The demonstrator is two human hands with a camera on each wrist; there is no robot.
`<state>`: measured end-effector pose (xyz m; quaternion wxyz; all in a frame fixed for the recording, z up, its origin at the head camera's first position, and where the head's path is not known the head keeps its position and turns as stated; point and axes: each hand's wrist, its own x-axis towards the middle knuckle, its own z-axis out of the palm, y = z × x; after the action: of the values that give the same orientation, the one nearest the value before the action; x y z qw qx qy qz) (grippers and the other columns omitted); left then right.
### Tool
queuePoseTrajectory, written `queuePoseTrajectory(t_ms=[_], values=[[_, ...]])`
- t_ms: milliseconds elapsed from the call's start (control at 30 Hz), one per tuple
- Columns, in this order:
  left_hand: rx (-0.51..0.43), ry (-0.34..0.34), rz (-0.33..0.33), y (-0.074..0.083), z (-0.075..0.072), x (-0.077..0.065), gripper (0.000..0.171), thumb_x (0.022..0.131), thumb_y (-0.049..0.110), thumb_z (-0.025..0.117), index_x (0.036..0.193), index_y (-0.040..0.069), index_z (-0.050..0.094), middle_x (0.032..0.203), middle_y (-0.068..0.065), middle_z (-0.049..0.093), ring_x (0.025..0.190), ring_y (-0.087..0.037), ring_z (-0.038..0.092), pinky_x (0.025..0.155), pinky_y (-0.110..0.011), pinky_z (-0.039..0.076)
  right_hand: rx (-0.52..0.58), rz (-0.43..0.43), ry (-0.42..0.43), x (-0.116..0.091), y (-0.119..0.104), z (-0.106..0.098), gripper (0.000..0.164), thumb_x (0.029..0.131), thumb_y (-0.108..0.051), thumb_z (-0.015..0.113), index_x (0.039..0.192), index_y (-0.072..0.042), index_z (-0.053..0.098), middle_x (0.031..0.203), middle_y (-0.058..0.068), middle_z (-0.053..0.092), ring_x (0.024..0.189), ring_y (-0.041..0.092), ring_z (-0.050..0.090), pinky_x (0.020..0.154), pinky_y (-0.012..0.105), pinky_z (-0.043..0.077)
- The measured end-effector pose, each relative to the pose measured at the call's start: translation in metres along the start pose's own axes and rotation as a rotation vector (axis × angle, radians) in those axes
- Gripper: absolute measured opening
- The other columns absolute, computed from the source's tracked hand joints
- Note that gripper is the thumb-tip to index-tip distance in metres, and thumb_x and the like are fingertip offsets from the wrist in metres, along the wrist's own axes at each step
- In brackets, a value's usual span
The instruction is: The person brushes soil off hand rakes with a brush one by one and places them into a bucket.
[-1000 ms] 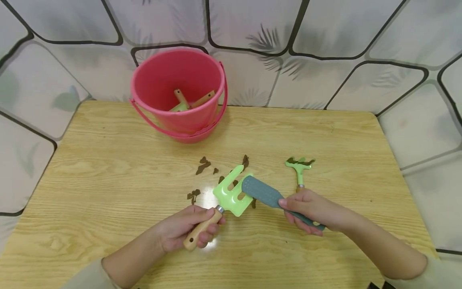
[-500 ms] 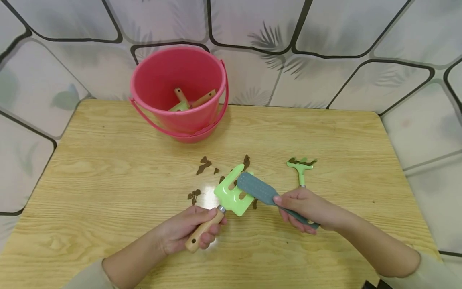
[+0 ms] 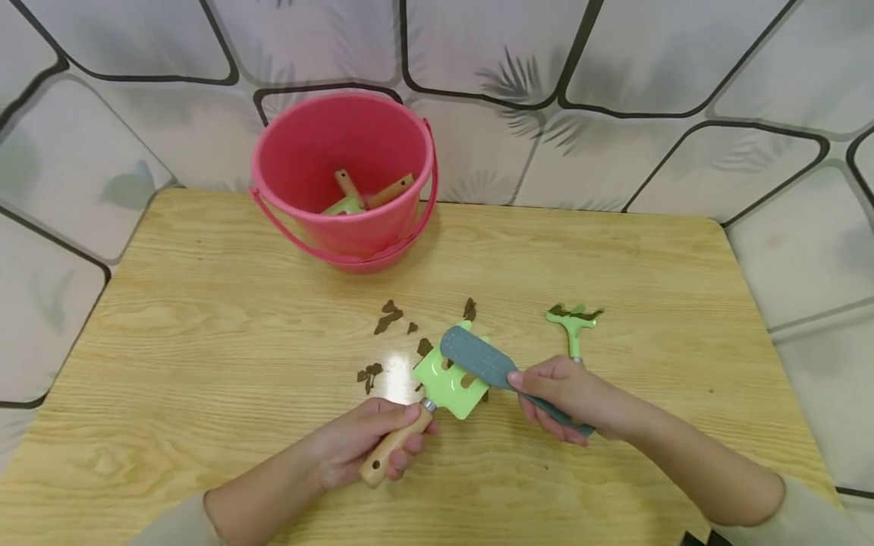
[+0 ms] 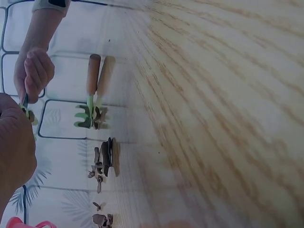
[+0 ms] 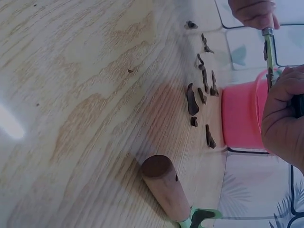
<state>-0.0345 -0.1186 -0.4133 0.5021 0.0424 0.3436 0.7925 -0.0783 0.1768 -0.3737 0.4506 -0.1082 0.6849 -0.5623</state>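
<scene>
My left hand (image 3: pixel 382 440) grips the wooden handle of a light green garden hand fork (image 3: pixel 447 387), its broad tined head pointing up and to the right. In my right hand (image 3: pixel 563 398) is a grey paddle-shaped tool (image 3: pixel 481 358), pinched near its neck with the thumb on top. Its textured flat head lies across the fork's tines and partly covers them. In the right wrist view the fork (image 5: pixel 270 54) shows edge-on, with brown bits on it. Loose brown flakes (image 3: pixel 388 318) lie on the table beyond and left of the fork.
A pink bucket (image 3: pixel 369 239) stands at the back of the wooden table (image 3: pixel 205 318), with wooden-handled tools (image 3: pixel 391 191) inside. A small green rake (image 3: pixel 573 330) with brown flakes on its head lies beyond my right hand. A patterned wall covering (image 3: pixel 478 159) encloses the table.
The grey tool has slid left across the fork's head, my right hand moving with it. The fork's head has tilted, so its tines look shorter. The left hand has shifted slightly right.
</scene>
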Motion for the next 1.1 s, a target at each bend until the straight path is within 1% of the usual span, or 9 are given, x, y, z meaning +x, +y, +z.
queuePoseTrajectory(t_ms=[133,267,367,533,667,833,967,1033,1100], values=[[0.007,0.008,-0.019,-0.003,0.004,0.001,0.027,0.099,0.030,0.049,0.102,0.005,0.059,0.074,0.008,0.058,0.058,0.002,0.052,0.053,-0.010,0.048,-0.007,0.033,0.044,0.004,-0.007,0.005,0.052,0.100,-0.038,0.044,0.072,0.006,0.051,0.044,-0.003,0.046,0.030,0.005,0.037,0.028,0.019,0.028],[0.015,0.005,-0.011,-0.004,0.008,0.001,0.027,0.099,0.030,0.049,0.103,0.005,0.060,0.074,0.008,0.059,0.058,0.002,0.054,0.053,-0.009,0.048,0.007,0.059,0.102,0.012,-0.016,0.012,0.051,0.098,-0.041,0.047,0.072,0.002,0.052,0.044,-0.002,0.047,0.030,0.006,0.037,0.028,0.018,0.029],[0.046,0.013,0.004,-0.004,0.010,0.000,0.027,0.099,0.029,0.049,0.103,0.005,0.061,0.074,0.007,0.059,0.059,0.001,0.055,0.053,-0.010,0.049,0.012,0.059,0.122,0.017,-0.022,0.014,0.050,0.098,-0.042,0.047,0.072,0.001,0.053,0.043,-0.002,0.047,0.030,0.006,0.037,0.029,0.018,0.030],[0.088,0.041,0.005,-0.007,0.014,0.003,0.030,0.098,0.028,0.051,0.106,0.001,0.060,0.075,0.006,0.059,0.059,0.000,0.054,0.053,-0.011,0.047,0.015,0.035,0.131,0.021,-0.029,0.015,0.049,0.097,-0.042,0.048,0.070,-0.001,0.053,0.043,-0.002,0.046,0.030,0.006,0.037,0.029,0.019,0.030],[0.077,0.064,-0.015,-0.009,0.014,0.002,0.031,0.097,0.031,0.052,0.106,0.003,0.061,0.075,0.006,0.059,0.058,0.001,0.053,0.052,-0.010,0.046,0.042,-0.008,0.119,0.014,-0.031,0.012,0.049,0.098,-0.040,0.048,0.070,0.000,0.052,0.042,-0.003,0.046,0.029,0.006,0.037,0.029,0.019,0.030],[0.068,0.082,-0.053,-0.009,0.012,-0.003,0.033,0.096,0.035,0.053,0.105,0.004,0.062,0.075,0.007,0.059,0.058,0.002,0.052,0.052,-0.009,0.045,0.068,-0.063,0.063,0.001,-0.030,0.007,0.050,0.100,-0.036,0.046,0.071,0.004,0.049,0.042,-0.004,0.045,0.029,0.004,0.038,0.027,0.020,0.028],[0.061,0.079,-0.043,-0.007,0.012,-0.004,0.032,0.097,0.036,0.052,0.104,0.005,0.061,0.075,0.008,0.058,0.058,0.002,0.052,0.053,-0.009,0.044,0.061,-0.088,0.019,-0.009,-0.027,0.003,0.054,0.101,-0.035,0.043,0.074,0.012,0.045,0.043,-0.006,0.046,0.030,0.002,0.039,0.027,0.020,0.029],[0.065,0.072,-0.028,-0.005,0.012,-0.004,0.032,0.097,0.035,0.051,0.104,0.005,0.061,0.076,0.008,0.058,0.058,0.002,0.052,0.053,-0.009,0.044,0.050,-0.110,-0.001,-0.013,-0.025,0.001,0.056,0.102,-0.033,0.042,0.076,0.017,0.043,0.043,-0.006,0.046,0.030,0.002,0.039,0.027,0.021,0.030],[0.068,0.066,-0.010,-0.001,0.013,-0.004,0.032,0.098,0.035,0.051,0.103,0.005,0.061,0.076,0.008,0.058,0.058,0.002,0.051,0.053,-0.009,0.044,0.046,-0.135,-0.016,-0.018,-0.024,-0.003,0.055,0.102,-0.030,0.040,0.076,0.019,0.043,0.042,-0.002,0.044,0.030,0.002,0.039,0.027,0.022,0.030]])
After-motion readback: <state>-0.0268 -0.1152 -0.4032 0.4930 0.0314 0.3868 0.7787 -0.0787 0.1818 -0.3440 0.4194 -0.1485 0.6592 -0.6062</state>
